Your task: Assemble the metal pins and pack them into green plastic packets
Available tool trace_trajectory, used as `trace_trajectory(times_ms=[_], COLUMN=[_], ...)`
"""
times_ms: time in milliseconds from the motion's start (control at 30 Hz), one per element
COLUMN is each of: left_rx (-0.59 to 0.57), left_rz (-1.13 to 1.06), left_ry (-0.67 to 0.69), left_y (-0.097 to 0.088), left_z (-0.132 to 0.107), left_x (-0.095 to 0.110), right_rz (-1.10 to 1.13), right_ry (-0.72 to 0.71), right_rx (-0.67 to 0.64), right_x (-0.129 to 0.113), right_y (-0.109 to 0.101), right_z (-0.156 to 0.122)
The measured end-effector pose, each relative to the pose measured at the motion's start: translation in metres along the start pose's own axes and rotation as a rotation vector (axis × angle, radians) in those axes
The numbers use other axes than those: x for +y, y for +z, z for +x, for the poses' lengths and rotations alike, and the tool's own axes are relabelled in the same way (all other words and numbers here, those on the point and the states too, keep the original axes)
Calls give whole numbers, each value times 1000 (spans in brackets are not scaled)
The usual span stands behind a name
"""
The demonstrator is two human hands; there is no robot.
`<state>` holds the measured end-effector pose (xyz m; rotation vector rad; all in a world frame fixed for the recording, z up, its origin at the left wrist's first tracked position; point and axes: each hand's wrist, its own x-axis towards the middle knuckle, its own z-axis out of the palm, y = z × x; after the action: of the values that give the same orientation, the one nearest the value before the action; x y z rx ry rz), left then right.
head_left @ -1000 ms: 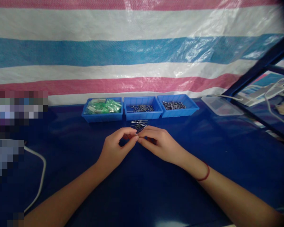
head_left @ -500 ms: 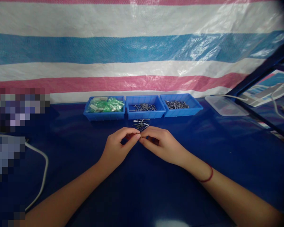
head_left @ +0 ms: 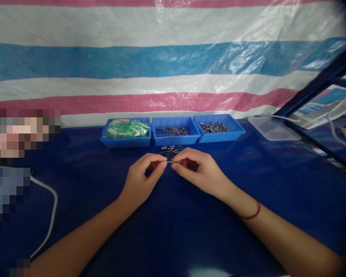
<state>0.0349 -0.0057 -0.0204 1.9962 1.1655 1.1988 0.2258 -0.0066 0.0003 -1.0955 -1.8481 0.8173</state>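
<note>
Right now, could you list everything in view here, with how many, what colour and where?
Bins: three, blue, in a row
Packets: several, green and clear, left bin
Rods: many, grey, middle bin
Short pieces: many, grey, right bin
Loose rods: several, silvery, before the middle bin
Thin piece: one, silvery, nearer than the loose rods
Table: one, dark blue, below everything
Striped sheet: one, white, blue and pink, behind
Plastic tray or lid: one, clear, right of the bins
White cords: several, white, both sides
Frame: one, dark blue, far right
Pixelated patches: two, mixed, left; contents unreadable
Left hand: one, bare, pinching the thin piece
Right hand: one, bare, at its other end
Wristband: one, dark red, right wrist
</note>
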Motion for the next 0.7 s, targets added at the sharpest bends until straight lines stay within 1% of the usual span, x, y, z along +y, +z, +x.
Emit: trace_trajectory(times_ms=[233, 367, 500, 567, 600, 633, 700], left_rx=[-12, -57, -117, -126, -121, -111, -94], left_rz=[31, 34, 59, 76, 84, 90, 98], left_ry=[22, 52, 71, 64, 57, 47, 32], left_y=[-2, -2, -2, -2, -2, -2, -2], left_z=[2, 3, 2, 1, 1, 1, 0], left_x=[4, 6, 6, 6, 6, 6, 5], right_rz=[47, 54, 55, 100, 141, 196, 336], right_ry=[-28, -57, -30, 19, 59, 109, 227], right_rx=[43, 42, -4, -12, 11, 62, 245], right_x=[-3, -4, -9, -9, -9, -7, -1], right_y=[-2, -4, -5, -4, -4, -5, -11], right_z=[-1, -2, -2, 0, 1, 3, 8])
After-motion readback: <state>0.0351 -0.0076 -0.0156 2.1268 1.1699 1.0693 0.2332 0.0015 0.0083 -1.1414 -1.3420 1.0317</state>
